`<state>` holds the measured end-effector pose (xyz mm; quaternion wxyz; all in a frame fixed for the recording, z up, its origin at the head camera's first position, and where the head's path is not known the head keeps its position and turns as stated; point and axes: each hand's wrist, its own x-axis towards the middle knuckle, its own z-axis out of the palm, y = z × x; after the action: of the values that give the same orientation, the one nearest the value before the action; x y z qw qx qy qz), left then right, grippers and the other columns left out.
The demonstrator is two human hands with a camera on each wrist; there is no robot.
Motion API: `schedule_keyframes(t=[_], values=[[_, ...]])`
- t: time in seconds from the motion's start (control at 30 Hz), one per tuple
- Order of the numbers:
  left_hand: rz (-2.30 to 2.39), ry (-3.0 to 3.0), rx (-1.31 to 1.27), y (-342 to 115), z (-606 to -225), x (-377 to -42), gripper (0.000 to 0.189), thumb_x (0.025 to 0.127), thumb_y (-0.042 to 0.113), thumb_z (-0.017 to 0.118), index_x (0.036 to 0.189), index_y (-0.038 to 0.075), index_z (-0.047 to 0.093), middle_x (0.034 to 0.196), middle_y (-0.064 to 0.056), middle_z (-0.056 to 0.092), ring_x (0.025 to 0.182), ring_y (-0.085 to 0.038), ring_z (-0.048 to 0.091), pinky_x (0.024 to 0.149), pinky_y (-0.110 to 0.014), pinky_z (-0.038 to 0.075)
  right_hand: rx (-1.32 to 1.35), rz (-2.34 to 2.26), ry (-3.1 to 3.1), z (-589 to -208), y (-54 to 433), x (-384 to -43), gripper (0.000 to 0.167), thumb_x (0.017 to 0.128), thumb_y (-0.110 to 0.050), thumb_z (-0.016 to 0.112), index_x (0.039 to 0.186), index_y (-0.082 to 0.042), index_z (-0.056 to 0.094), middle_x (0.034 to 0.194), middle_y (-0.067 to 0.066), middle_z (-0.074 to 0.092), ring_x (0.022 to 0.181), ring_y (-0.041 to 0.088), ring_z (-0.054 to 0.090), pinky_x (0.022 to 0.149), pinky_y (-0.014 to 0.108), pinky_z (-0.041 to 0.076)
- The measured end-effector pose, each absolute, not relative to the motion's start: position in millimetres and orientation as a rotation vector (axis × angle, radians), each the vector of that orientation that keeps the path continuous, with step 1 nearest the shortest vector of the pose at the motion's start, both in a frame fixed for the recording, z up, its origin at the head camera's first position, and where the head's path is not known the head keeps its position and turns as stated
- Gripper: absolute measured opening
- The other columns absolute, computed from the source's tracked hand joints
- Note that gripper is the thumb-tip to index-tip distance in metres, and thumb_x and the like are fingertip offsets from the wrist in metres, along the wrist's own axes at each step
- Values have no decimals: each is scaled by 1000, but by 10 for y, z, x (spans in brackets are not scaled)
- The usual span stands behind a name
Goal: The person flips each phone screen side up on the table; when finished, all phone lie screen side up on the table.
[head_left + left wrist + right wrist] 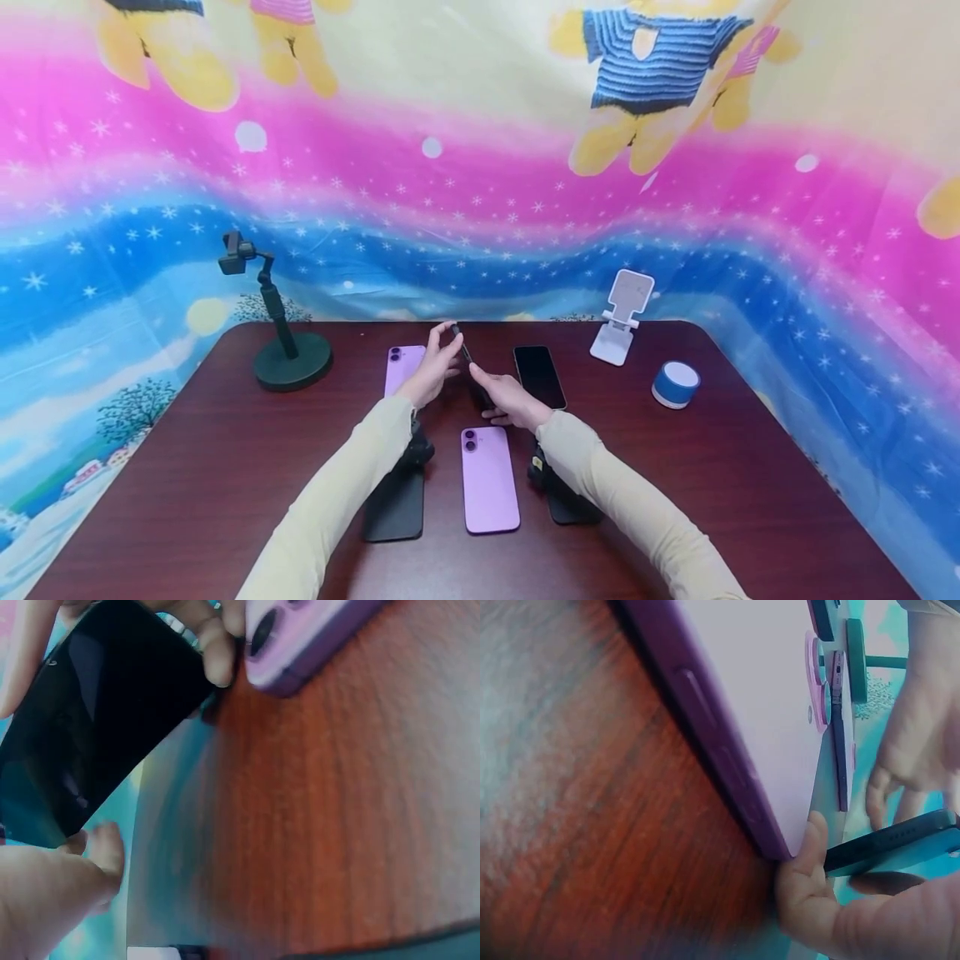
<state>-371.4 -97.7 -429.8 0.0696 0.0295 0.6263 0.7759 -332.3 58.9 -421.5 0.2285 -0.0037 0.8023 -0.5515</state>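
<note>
Both hands grip one dark smartphone [105, 712] raised on edge over the middle of the table. The left hand [432, 371] has its fingertips at the phone's far upper end, while the right hand [513, 398] pinches the near end, thumb on top and fingers below. Its black glossy screen faces the left wrist view; a slim side edge shows in the right wrist view. A purple phone [491, 492] lies back up just in front of the hands. Another purple phone [402, 367] lies partly hidden beyond the left hand. Right of the right hand lies a black-screened phone [540, 377].
Dark phones [396, 508] [572, 504] lie beneath the left and right forearms. A dark green round-based stand [292, 362] is at the back left. A white folding phone stand [622, 321] and a blue-and-white round object [676, 385] are at the right. A patterned curtain hangs behind the table.
</note>
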Motion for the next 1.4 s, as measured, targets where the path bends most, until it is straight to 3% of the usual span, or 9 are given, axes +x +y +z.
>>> schedule_keyframes(t=[0.1, 0.23, 0.33, 0.47, 0.67, 0.8, 0.97, 1.13, 1.4], values=[[2296, 1886, 110, -978, -4307, -3695, 52, 104, 30, 39, 148, 26, 11, 149, -28, 25, 117, -45, 53, 101, -59, 40, -54, -1499, 2227, -4200, 606, -3329, 71, 95, -61, 42, 150, -17, 34, 152, 20, 34, 103, 38, 65, 91, 53, 51], [2322, 1816, 59, -967, -4317, -3686, 62, 103, 32, 42, 149, 36, -1, 153, -24, 19, 120, -54, 48, 95, -63, 44, -98, -1454, 2267, -4178, 621, -3334, 69, 96, -60, 40, 151, -19, 32, 152, 19, 34, 92, 32, 70, 76, 41, 56], [2379, 1784, 2, -945, -4330, -3689, 70, 102, 31, 45, 149, 30, -6, 153, -23, 18, 120, -53, 48, 97, -59, 45, -139, -1403, 2322, -4163, 628, -3348, 68, 97, -59, 38, 149, -16, 35, 138, 31, 44, 78, 25, 72, 53, 25, 48], [2447, 1736, -102, -903, -4347, -3682, 76, 100, 32, 49, 151, 10, -2, 152, -26, 21, 122, -47, 49, 104, -52, 41, -227, -1281, 2481, -4147, 639, -3376, 65, 97, -58, 38, 143, -12, 46, 122, 36, 53, 58, 20, 70, 38, 21, 36], [2511, 1597, -222, -841, -4350, -3659, 71, 98, 34, 54, 143, -10, 22, 135, -26, 46, 100, -22, 58, 99, -34, 48, -356, -1174, 2656, -4106, 648, -3367, 52, 100, -49, 42, 133, -11, 58, 123, 27, 60, 49, 16, 67, 43, 29, 50], [2550, 1597, -204, -840, -4361, -3668, 67, 98, 33, 53, 142, -8, 23, 123, -20, 49, 92, -15, 57, 91, -28, 51, -390, -1074, 2791, -4054, 627, -3346, 44, 100, -43, 45, 128, -15, 63, 91, 21, 71, 47, 14, 65, 52, 33, 54], [2518, 1616, -151, -889, -4356, -3665, 64, 100, 38, 46, 147, 0, 23, 130, -27, 46, 110, -28, 54, 105, -44, 42, -430, -934, 2951, -4029, 602, -3349, 38, 100, -40, 48, 114, -14, 72, 66, 8, 66, 50, 12, 64, 62, 33, 53], [2387, 1641, -85, -953, -4347, -3634, 59, 103, 36, 41, 152, 14, 17, 147, -28, 34, 129, -47, 42, 102, -66, 35, -537, -1009, 3105, -4083, 628, -3389, 25, 97, -23, 58, 93, -4, 74, 59, 5, 63, 49, 12, 58, 50, 27, 47], [2354, 1683, -51, -1012, -4370, -3604, 63, 100, -2, 41, 153, 20, 16, 136, -25, 37, 123, -41, 48, 102, -63, 37, -507, -1223, 3020, -4100, 704, -3431, 33, 96, -21, 59, 123, -2, 64, 76, 16, 70, 40, 10, 54, 42, 23, 48]])
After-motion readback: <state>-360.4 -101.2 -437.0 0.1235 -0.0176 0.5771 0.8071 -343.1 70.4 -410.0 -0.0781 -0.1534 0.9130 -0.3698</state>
